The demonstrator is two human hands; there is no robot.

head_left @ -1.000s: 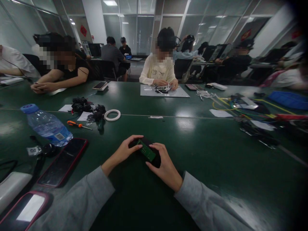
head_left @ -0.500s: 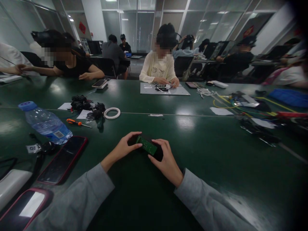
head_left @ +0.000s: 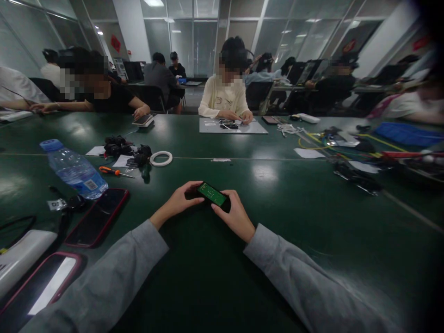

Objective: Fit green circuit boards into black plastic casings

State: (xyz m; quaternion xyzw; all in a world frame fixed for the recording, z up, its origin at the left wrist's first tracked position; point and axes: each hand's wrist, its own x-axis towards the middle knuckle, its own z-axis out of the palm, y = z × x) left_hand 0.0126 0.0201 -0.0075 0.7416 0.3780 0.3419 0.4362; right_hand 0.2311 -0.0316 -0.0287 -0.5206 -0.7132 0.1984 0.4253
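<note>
Left hand (head_left: 178, 201) grasps the left end of a green circuit board (head_left: 212, 194) with dark edging; right hand (head_left: 236, 213) grasps its right end. Board sits between both hands, over the worktop (head_left: 201, 282); contact beneath unclear. Orange-handled screwdriver (head_left: 111, 170) lies beyond, to the left, near white ring (head_left: 161, 164).

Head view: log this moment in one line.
left hand: holds board, left end | right hand: holds board, right end | screwdriver: on table, unheld

Room rightward over table (head_left: 294, 199), bottle (head_left: 74, 167) leftward
</note>
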